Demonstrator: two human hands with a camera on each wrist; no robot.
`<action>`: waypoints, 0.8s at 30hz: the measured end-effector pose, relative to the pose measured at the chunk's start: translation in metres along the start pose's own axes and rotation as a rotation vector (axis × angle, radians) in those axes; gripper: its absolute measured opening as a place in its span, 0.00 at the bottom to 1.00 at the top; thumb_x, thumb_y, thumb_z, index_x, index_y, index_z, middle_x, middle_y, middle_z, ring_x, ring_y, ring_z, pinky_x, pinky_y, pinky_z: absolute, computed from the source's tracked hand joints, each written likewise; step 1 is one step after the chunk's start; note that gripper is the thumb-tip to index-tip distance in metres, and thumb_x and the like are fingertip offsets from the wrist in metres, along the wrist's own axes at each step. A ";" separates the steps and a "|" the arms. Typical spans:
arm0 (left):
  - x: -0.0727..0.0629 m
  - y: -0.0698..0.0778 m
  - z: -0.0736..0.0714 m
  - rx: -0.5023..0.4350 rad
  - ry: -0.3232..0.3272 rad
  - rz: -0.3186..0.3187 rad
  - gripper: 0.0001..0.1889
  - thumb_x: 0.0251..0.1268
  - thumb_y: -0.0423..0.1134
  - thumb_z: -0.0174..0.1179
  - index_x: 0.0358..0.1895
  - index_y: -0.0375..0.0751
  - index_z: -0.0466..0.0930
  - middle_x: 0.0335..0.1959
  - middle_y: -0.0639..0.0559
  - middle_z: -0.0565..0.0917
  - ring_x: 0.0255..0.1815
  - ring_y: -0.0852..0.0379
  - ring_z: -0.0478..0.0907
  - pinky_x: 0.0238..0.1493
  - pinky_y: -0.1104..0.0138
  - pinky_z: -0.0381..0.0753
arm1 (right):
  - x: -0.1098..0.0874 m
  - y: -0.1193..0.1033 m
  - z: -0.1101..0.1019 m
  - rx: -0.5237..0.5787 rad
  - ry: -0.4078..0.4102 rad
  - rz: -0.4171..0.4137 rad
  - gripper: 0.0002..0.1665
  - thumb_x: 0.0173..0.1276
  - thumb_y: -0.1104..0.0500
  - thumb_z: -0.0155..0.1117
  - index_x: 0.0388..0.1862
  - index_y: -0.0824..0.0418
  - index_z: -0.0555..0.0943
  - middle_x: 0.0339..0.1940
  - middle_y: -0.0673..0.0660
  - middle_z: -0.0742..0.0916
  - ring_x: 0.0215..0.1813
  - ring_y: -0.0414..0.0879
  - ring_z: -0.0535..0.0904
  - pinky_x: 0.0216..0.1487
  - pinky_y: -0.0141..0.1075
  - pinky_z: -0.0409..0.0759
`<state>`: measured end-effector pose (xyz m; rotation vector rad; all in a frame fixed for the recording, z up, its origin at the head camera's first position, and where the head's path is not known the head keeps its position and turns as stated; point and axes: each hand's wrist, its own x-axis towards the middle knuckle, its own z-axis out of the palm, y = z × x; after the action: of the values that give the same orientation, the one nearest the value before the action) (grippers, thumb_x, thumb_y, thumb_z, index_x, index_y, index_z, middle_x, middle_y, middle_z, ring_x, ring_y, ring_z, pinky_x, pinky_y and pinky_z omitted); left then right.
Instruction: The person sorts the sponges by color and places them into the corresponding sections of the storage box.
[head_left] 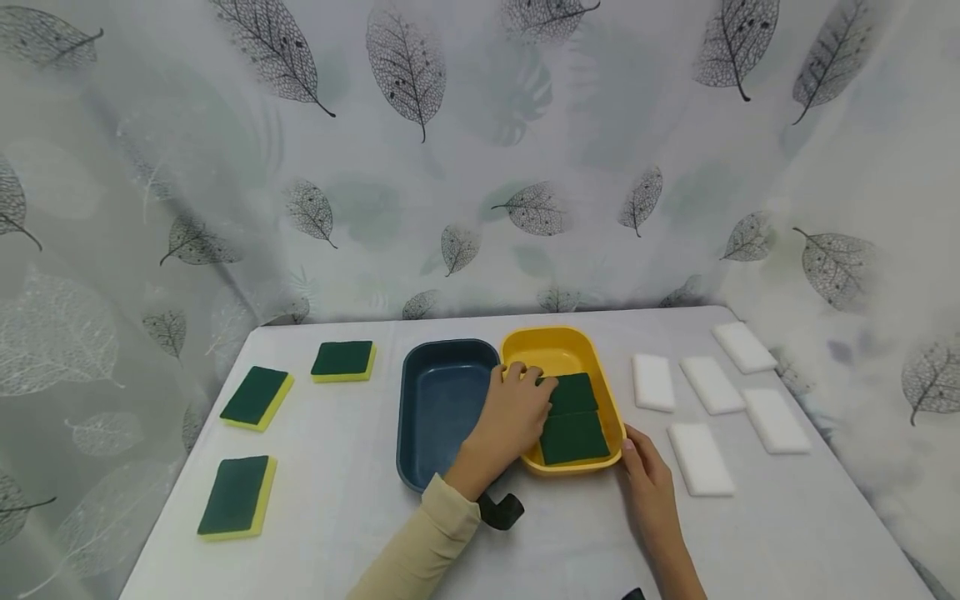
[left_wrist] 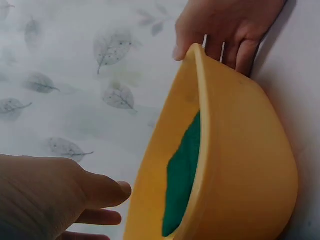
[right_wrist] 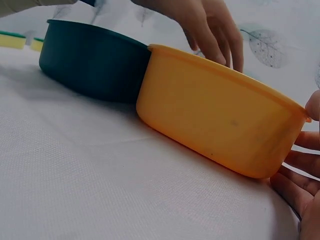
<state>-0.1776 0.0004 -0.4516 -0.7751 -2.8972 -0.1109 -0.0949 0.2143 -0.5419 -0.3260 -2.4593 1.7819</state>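
A yellow plastic basin (head_left: 551, 354) holds two sponges (head_left: 573, 437) with dark green tops lying side by side. My left hand (head_left: 513, 408) reaches over the basin's left side, fingertips near the farther sponge. In the left wrist view, the left hand (left_wrist: 55, 195) shows nothing between its thumb and fingers. At the basin's near right corner, my right hand (head_left: 651, 471) grips the rim, its thumb on top and its fingers against the outer wall, as the right wrist view also shows. A dark blue basin (head_left: 442, 417) stands against the yellow one, partly behind the left forearm.
Three green-and-yellow sponges (head_left: 238, 496) lie apart on the left of the white-covered table (head_left: 330, 467). On the right lie several white sponge blocks (head_left: 701, 458). A leaf-patterned curtain (head_left: 465, 167) hangs behind the table and along its sides.
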 end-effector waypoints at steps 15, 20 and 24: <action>-0.035 -0.045 -0.036 -0.041 0.233 -0.031 0.20 0.76 0.47 0.63 0.67 0.54 0.79 0.64 0.53 0.83 0.65 0.48 0.76 0.70 0.47 0.73 | -0.001 0.003 0.000 0.012 0.001 -0.018 0.33 0.86 0.41 0.44 0.78 0.58 0.69 0.78 0.60 0.75 0.61 0.15 0.69 0.57 0.08 0.69; -0.042 -0.065 -0.046 -0.099 0.357 -0.050 0.17 0.75 0.44 0.65 0.63 0.51 0.82 0.61 0.53 0.84 0.63 0.48 0.78 0.66 0.48 0.75 | -0.001 0.003 0.000 0.011 0.001 -0.039 0.32 0.86 0.42 0.44 0.77 0.59 0.69 0.77 0.60 0.76 0.61 0.15 0.69 0.57 0.09 0.69; -0.046 -0.082 -0.049 -0.147 0.427 -0.079 0.16 0.74 0.42 0.65 0.62 0.48 0.83 0.60 0.52 0.84 0.63 0.47 0.78 0.65 0.47 0.75 | -0.001 0.002 0.000 0.014 0.002 -0.041 0.32 0.86 0.42 0.44 0.77 0.59 0.70 0.77 0.60 0.76 0.61 0.15 0.69 0.58 0.09 0.69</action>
<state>-0.1736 -0.0988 -0.4131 -0.5728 -2.5301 -0.4444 -0.0935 0.2144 -0.5440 -0.2735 -2.4326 1.7814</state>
